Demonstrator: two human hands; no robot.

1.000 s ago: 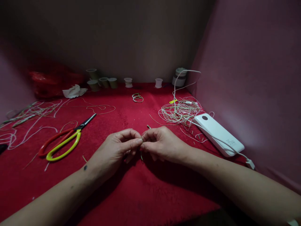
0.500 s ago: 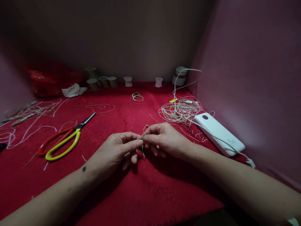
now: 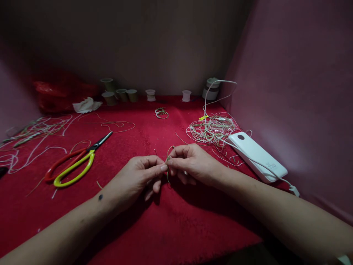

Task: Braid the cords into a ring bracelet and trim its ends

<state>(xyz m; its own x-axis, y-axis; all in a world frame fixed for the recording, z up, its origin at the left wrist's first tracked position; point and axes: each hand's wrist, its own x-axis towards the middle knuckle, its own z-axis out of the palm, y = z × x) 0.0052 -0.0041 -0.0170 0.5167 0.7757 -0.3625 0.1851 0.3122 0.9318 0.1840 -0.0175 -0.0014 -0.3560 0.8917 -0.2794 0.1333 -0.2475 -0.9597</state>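
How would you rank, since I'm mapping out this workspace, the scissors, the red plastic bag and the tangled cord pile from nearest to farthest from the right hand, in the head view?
From the right hand:
1. Tangled cord pile: just beyond it, toward the right.
2. Scissors: left, past the left hand.
3. Red plastic bag: far left, at the back.

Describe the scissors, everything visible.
The scissors have one red and one yellow loop handle, plastic-looking, and dark metal blades, brighter toward the tip. Blades look closed. They lie flat on the red cloth, left of the left hand, tip pointing away and rightward. No hand touches them; thread contact is unclear.
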